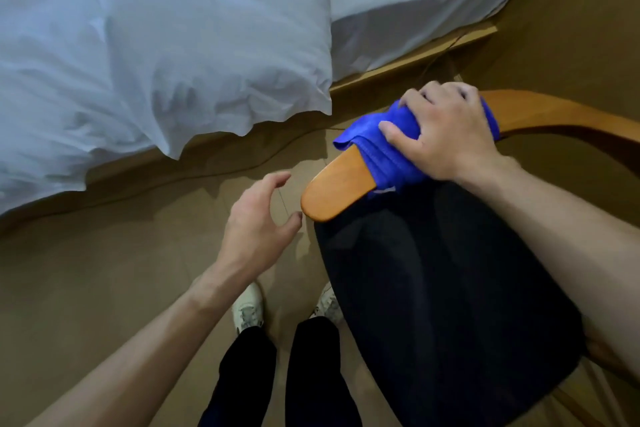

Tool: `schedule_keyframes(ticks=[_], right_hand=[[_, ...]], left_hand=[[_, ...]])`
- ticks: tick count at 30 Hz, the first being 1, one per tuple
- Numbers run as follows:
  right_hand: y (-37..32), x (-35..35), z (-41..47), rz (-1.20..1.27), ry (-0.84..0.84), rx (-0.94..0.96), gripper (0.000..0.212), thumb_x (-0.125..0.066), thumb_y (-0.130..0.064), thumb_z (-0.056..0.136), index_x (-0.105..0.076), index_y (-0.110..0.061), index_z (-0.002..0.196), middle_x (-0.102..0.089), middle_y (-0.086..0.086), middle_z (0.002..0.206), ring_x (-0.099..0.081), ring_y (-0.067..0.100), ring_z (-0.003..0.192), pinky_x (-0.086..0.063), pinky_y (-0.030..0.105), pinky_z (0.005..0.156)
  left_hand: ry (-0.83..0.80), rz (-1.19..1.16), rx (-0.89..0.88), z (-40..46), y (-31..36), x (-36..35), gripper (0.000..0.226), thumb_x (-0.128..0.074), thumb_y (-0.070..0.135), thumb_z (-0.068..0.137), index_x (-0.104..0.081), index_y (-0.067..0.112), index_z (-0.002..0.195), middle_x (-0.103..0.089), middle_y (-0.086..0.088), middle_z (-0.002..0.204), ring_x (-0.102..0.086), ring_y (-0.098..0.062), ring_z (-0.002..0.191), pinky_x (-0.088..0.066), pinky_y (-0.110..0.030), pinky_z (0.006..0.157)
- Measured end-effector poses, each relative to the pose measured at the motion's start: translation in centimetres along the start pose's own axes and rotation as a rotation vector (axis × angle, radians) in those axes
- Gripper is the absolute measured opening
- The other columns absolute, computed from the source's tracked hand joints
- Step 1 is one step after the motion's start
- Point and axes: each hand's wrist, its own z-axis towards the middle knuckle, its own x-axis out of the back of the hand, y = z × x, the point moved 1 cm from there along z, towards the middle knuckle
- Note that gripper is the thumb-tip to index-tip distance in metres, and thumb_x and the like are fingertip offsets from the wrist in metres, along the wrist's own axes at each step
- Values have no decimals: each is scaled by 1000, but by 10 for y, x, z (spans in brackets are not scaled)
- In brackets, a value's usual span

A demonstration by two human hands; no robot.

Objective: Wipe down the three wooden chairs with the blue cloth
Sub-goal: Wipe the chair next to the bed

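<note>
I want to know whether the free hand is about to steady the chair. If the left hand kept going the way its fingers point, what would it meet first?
Probably the rounded end of the wooden armrest: the left hand is open, fingers aimed right toward it. Depth is unclear.

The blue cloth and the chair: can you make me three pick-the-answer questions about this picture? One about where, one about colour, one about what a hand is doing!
1. Where is the blue cloth?
A. on the bed
B. wrapped over the wooden armrest
C. on the floor

2. What colour is the chair seat?
A. black
B. red
C. white

3. What is the left hand doing?
A. gripping the cloth
B. holding a shoe
C. holding nothing

Answers: 1 B, the right hand grips it around the armrest; 2 A, the cushion is dark; 3 C, its fingers are loosely spread in the air.
</note>
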Motion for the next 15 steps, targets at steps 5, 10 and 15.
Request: schedule_keyframes(ticks=[5,10,15], right_hand=[[-75,-12,-22,45,43,-47,45,-42,-58,87,-63,-20,100,-59,5,107,-52,24,105,-23,48,114],[-118,-20,-39,108,-60,372,50,-48,-61,83,-67,-17,99,-63,6,100,-56,27,97,-29,46,109],[-43,-13,-7,15,-9,86,53,-39,-66,86,-63,-21,100,-60,4,99,-54,26,99,-29,44,108]], left_hand=[[-69,-124,29,4,-4,13,78,-59,-3,77,-36,31,143,-48,7,139,-42,1,121,-37,-17,98],[12,-120,100,-1,-24,19,76,-54,-7,76,-36,28,142,-51,2,137,-42,17,112,-38,-10,90],[-26,-87,2,8,-18,24,73,-61,8,83,-29,32,145,-47,4,140,-53,8,94,-39,-7,89]])
